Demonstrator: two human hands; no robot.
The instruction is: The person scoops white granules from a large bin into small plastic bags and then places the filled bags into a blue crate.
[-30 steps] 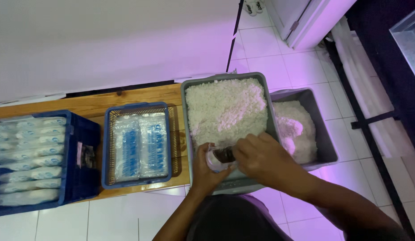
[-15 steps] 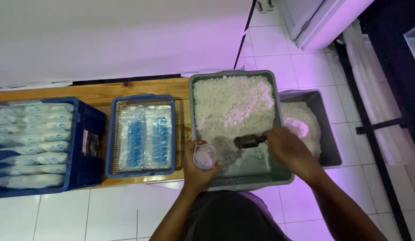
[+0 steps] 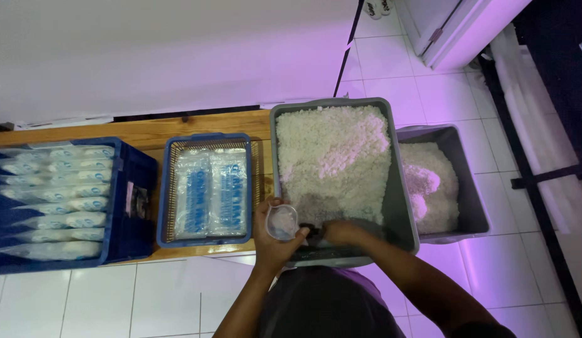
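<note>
My left hand (image 3: 270, 243) holds a small clear container (image 3: 282, 222), mouth up, at the near left corner of a big grey tub (image 3: 276, 156) filled with white grains (image 3: 333, 156). Just to its right, my right hand (image 3: 342, 233) grips a dark scoop (image 3: 312, 232). The scoop's tip sits against the container's edge, low over the bare near end of the tub. What the scoop carries is hidden.
A second grey tub (image 3: 471, 188) of white grains stands to the right on the tiled floor. On the wooden bench (image 3: 197, 128) sit a blue basket (image 3: 162, 188) of flat clear packets and a blue crate (image 3: 137, 181) of stacked filled bags.
My right hand has drawn the scoop from the grains on the tub's right back left to the container. The left hand stayed at the tub's near corner.
</note>
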